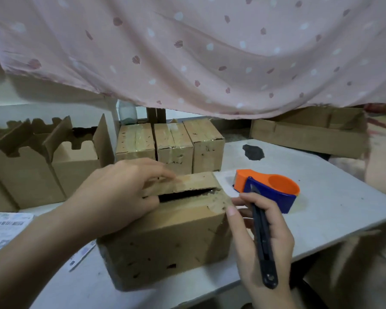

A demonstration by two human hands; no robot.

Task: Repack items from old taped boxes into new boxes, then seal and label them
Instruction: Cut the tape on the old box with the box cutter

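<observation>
One old taped box (165,237) sits on the near middle of the white table (321,208), right in front of you. Its top seam is split, and a dark gap shows between the two flaps. Torn, wrinkled tape clings to the right end of the top.

Your left hand (118,192) lies over the left part of the top. Its fingers are curled onto the far flap and the thumb is at the edge of the gap. Your right hand (276,239) is at the box's right end, wrapped around a black utility knife (261,233) whose tip points away from you. That hand's thumb (231,211) touches the near right top corner of the box.

Just beyond your right hand an orange and blue tape dispenser (270,190) rests on the table. Farther off, three taped boxes (174,143) stand side by side, touching one another. A pale bottle (127,112) shows behind them. A dark patch (253,151) marks the table surface to their right.

On the far left stand new open boxes (31,166) with their flaps raised. Printed labels (5,228) lie at the near left, partly under your left forearm. Flattened cardboard (310,132) lies at the far right. A pink patterned cloth (210,52) hangs across the whole upper view.
</observation>
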